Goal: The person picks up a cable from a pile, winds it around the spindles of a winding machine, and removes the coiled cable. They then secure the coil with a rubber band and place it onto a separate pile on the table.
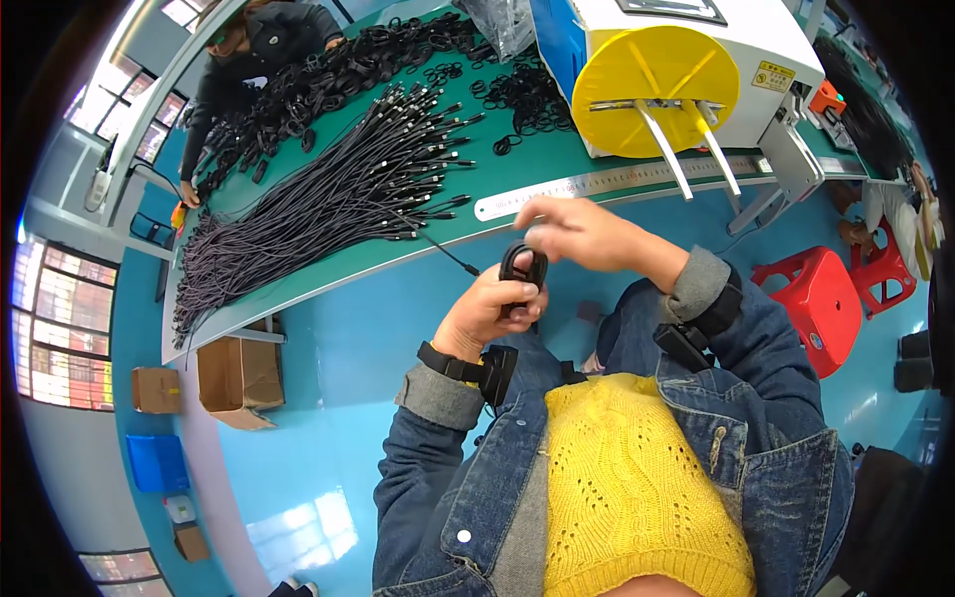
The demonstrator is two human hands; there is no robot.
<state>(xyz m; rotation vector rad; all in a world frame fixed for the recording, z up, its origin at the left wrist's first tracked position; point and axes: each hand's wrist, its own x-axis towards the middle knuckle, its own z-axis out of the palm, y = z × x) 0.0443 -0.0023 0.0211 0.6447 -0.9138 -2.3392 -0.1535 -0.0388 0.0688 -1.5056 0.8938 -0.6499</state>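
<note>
My left hand [494, 301] is closed around a small coil of black cable [521, 267], held upright above my lap in front of the table's edge. Just above and to the right of the coil is my right hand [587, 235], its fingers bent and apart over the coil's top; no object shows between them. Whether its fingertips touch the cable is hard to tell. To the left, a large bundle of straight black cables [328, 174] with connector ends lies on the green table [517, 179]. One cable end [468, 267] hangs over the edge towards my left hand.
A white machine with a yellow reel [657, 92] and protruding metal rods stands at the table's back right, behind a steel ruler [607, 182]. Coiled cables [328, 70] pile up near another person [261, 50]. Red stools [816, 308] stand right; a cardboard box [239, 378] sits lower left.
</note>
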